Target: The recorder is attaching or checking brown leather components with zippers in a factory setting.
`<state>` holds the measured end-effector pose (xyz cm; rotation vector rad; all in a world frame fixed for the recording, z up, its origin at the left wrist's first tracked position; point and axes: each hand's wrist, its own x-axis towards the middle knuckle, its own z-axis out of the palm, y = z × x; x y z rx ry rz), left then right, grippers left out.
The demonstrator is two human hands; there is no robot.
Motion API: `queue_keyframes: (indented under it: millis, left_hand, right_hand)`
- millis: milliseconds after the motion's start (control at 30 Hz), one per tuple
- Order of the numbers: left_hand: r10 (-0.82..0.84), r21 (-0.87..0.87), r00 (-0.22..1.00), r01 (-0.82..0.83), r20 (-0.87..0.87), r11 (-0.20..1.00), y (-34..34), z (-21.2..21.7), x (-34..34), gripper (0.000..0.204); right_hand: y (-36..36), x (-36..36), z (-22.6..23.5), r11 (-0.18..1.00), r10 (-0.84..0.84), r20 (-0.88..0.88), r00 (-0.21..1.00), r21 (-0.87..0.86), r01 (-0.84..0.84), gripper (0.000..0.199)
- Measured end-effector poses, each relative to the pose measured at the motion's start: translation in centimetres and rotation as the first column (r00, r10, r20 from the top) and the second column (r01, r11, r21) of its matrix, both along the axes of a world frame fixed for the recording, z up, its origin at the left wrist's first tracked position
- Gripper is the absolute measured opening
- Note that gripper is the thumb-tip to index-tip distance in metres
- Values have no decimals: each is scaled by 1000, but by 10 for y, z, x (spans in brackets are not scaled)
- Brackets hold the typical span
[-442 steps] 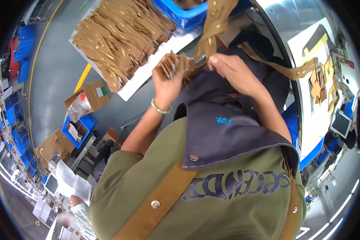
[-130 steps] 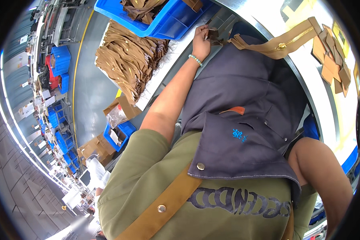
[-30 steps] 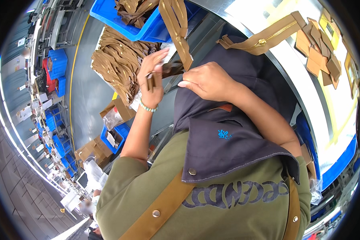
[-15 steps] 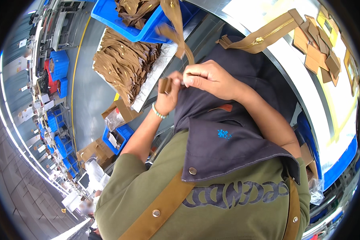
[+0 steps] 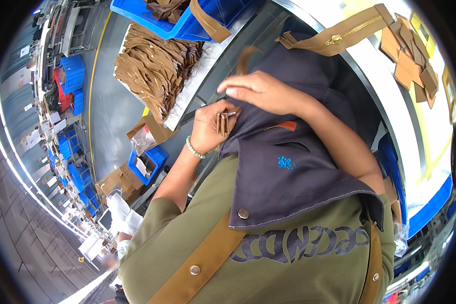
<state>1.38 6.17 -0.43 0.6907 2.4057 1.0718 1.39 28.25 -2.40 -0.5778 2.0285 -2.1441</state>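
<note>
Several brown strips [image 5: 222, 124], folded or stacked together with their ends sticking out, are gripped in my left hand [image 5: 205, 124], held low in front of the dark apron [image 5: 289, 76]. A small bright metal piece shows among those ends. Just above and to the right, my right hand [image 5: 262, 91] has its fingers stretched out, and nothing shows in them. Beyond it hangs a blurred brown strip [image 5: 245, 58], partly hidden by that hand. Thin threads run near the fingertips. On the right, a brown zipper strip [image 5: 329, 44] with gold teeth and slider lies over the table edge.
A blue bin [image 5: 169, 28] of brown pieces stands at the far left, with a zipper end over its rim. Below it, a thick pile of brown zipper strips [image 5: 152, 68] rests on a white board. Brown flat pieces [image 5: 410, 63] lie on the white table [image 5: 359, 66].
My left hand has moved down and turned, showing the strip ends. My right hand has come away from it and its fingers have straightened. The strip by the bin has shifted.
</note>
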Motion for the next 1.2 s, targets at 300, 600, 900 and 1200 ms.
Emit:
queue_keyframes:
  millis: [300,600,900,1200]
  left_hand:
    - [88,102,929,-55,-358,993,-11,15,-23,23]
    - [60,100,869,-12,-491,995,-5,11,-27,22]
    - [328,168,862,-284,-385,944,0,-4,-24,16]
    - [504,315,853,-519,135,794,3,-23,-27,15]
  right_hand:
    - [10,5,2,887,83,35,996,453,-90,34]
    - [-3,15,-1,833,-6,-119,993,549,70,37]
    - [-9,14,-6,812,-135,-113,984,557,176,37]
    - [-10,14,-6,811,-135,-122,983,556,181,36]
